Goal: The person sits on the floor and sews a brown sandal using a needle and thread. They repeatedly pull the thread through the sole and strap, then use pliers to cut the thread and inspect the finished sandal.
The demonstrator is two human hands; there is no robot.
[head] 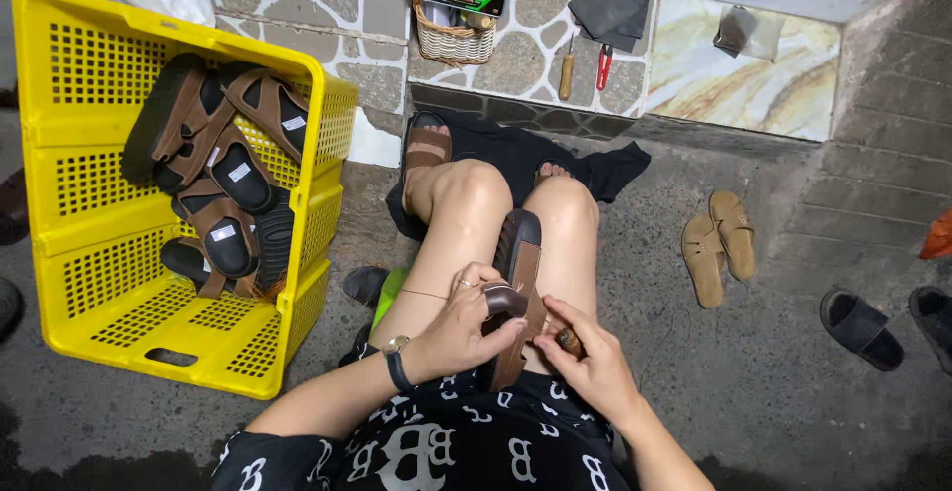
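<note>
My left hand (464, 327) grips the brown sandal (519, 288) on my lap; my right hand (587, 357) pinches a small wooden-handled tool (569, 341) beside it.

I see a rough grey concrete floor (754, 392) carrying nearly everything here. On my left a yellow plastic crate (89, 203) sits tilted on it, brown sandals piled inside. A dark cloth (516, 159) lies spread on the floor under the seated person's feet. To my right a pair of tan slippers (718, 245) lies side by side, and further right a pair of black slides (888, 324) rests near the frame edge. Beyond the floor a stone-patterned step (526, 55) rises, carrying a small woven basket (453, 40), a wooden-handled tool (566, 72), red-handled pliers (603, 66) and a folded grey cloth (610, 5).
</note>
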